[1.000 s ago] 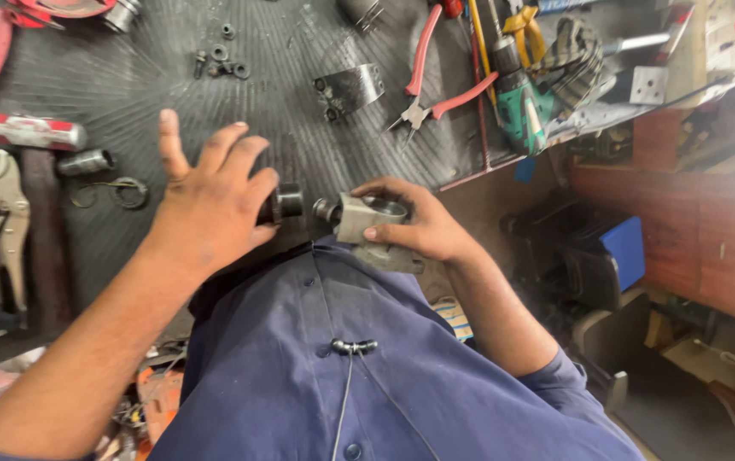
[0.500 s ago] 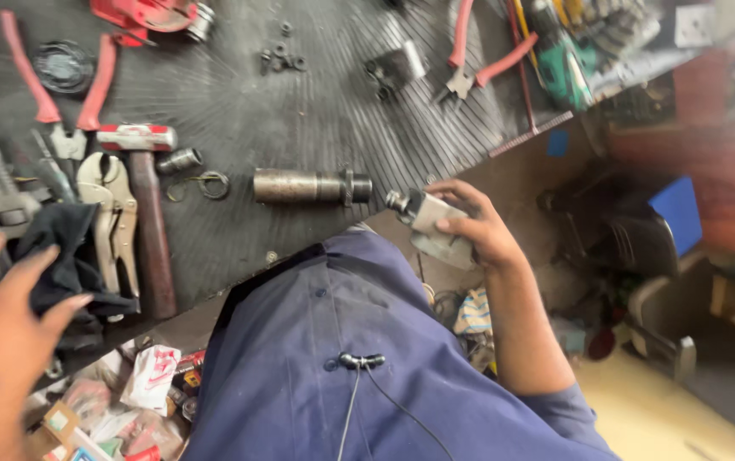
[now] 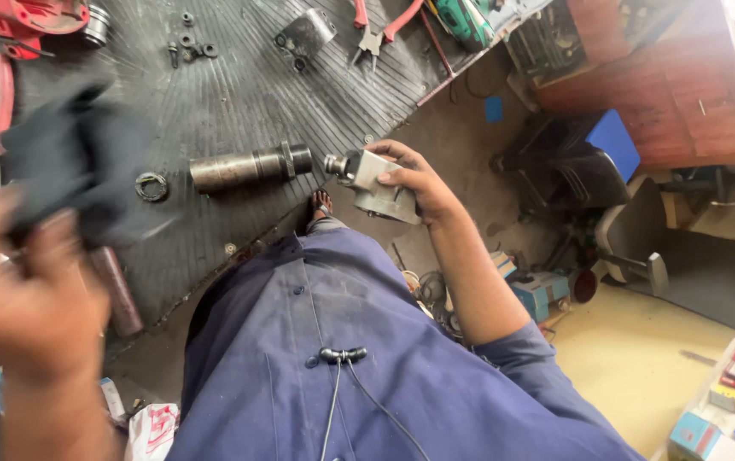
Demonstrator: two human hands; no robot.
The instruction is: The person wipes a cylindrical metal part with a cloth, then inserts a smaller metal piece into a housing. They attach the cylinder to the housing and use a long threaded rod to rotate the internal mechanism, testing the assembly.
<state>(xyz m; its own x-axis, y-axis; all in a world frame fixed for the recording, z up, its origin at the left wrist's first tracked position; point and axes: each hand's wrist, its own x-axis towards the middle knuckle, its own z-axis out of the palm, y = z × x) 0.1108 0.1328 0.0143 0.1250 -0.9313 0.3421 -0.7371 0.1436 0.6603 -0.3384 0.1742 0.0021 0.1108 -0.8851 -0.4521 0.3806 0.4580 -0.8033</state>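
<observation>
Lying on the ribbed rubber mat (image 3: 239, 94), left of the right hand (image 3: 414, 183): a dark steel cylindrical shaft (image 3: 252, 166), just apart from the grey metal gear housing (image 3: 367, 181) gripped in that hand; left of the shaft, a small metal ring (image 3: 151, 186); above it, a dark crumpled cloth (image 3: 73, 166) pinched in the left hand (image 3: 22, 294), near the view; at the mat's far edge, red-handled pliers (image 3: 378, 30) right of a grey metal bracket (image 3: 303, 36).
</observation>
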